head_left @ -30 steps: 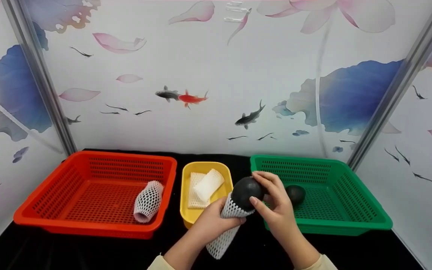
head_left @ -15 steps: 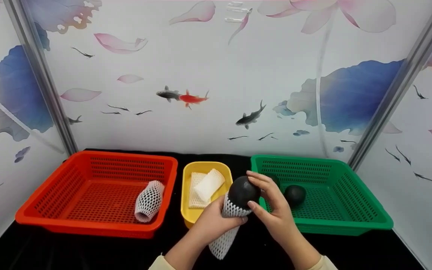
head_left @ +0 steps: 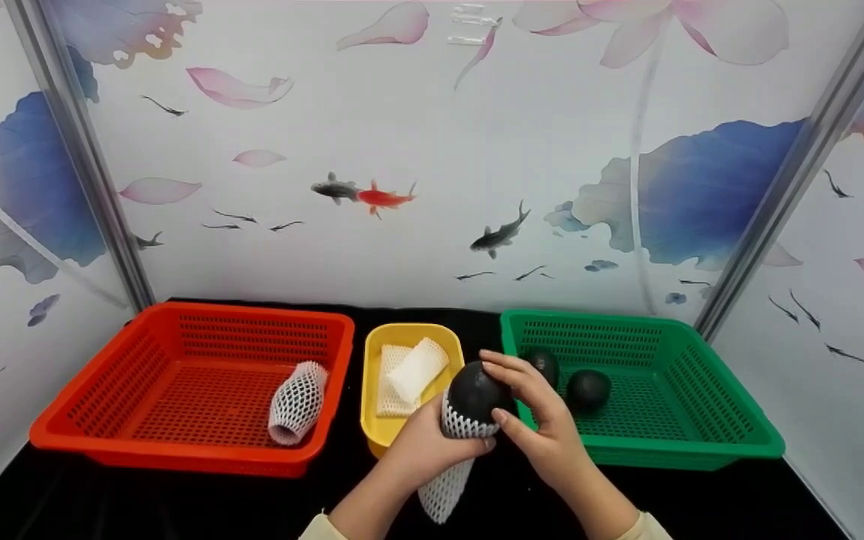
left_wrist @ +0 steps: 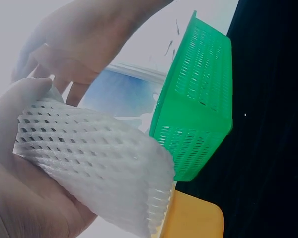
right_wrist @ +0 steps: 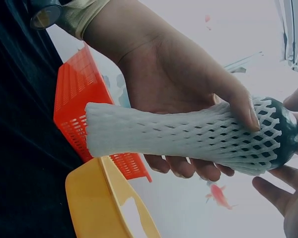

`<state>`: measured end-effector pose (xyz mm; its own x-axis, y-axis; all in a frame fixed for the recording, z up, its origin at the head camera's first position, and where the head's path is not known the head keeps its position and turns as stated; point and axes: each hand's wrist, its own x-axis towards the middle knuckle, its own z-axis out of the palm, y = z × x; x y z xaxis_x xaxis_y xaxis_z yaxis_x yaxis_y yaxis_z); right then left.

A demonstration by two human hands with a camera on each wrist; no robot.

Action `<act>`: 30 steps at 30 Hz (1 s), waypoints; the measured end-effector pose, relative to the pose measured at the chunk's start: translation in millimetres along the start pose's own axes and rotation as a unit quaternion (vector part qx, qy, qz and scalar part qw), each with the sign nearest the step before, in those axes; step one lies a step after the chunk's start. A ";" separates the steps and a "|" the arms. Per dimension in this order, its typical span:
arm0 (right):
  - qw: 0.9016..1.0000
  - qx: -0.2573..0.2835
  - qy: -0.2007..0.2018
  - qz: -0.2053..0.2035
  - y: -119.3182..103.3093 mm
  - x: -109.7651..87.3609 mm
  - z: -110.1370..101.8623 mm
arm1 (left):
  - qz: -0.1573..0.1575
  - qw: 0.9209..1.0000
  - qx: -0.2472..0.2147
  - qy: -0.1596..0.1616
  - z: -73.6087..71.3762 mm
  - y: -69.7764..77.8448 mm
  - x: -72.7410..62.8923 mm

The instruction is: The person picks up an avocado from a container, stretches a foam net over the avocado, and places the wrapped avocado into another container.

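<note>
My left hand (head_left: 428, 439) wraps round a white foam net sleeve (right_wrist: 179, 131), whose narrow tail hangs below the palm. A dark, smooth, egg-shaped avocado (head_left: 477, 390) sits partly inside the sleeve's mouth, its upper part bare. Fingers and thumb of my right hand (head_left: 544, 420) hold the avocado's bare top from the right. In the left wrist view the sleeve (left_wrist: 94, 158) lies across the left palm, and the avocado is hidden. The right wrist view shows the avocado's dark end (right_wrist: 287, 134) poking out of the netting.
A red basket (head_left: 169, 457) on the left holds a netted fruit (head_left: 298, 403). In the middle, a yellow tray (head_left: 379, 435) contains flat foam sleeves (head_left: 417, 371). Two dark avocados (head_left: 588, 390) lie in the green basket (head_left: 702, 454) on the right. Printed panels stand behind.
The avocado has sunk deeper into the sleeve, moving slightly left and down with the right hand. A second avocado in the green basket has come into sight behind that hand.
</note>
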<state>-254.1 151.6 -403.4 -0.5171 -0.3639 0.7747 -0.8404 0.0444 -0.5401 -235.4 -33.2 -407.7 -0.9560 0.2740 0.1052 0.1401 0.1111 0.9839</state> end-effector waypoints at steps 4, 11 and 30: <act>1.000 -0.005 -0.011 0.002 -3.3 0.5 -1.6 | 0.008 1.000 -0.010 -0.007 -0.1 1.8 -1.3; 0.999 -0.015 -0.028 -0.006 -33.3 11.4 -1.8 | 0.037 0.997 -0.058 -0.029 -1.4 3.6 -1.8; 0.999 0.020 -0.038 -0.013 -11.6 7.8 -2.6 | 0.057 0.990 -0.121 -0.041 1.0 9.3 -3.5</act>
<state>-248.8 150.6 -390.2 -0.4804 -0.4342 0.7620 -0.8451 -0.0032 -0.5346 -230.5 -32.1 -399.1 -0.9121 0.3489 0.2154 0.1710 -0.1539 0.9732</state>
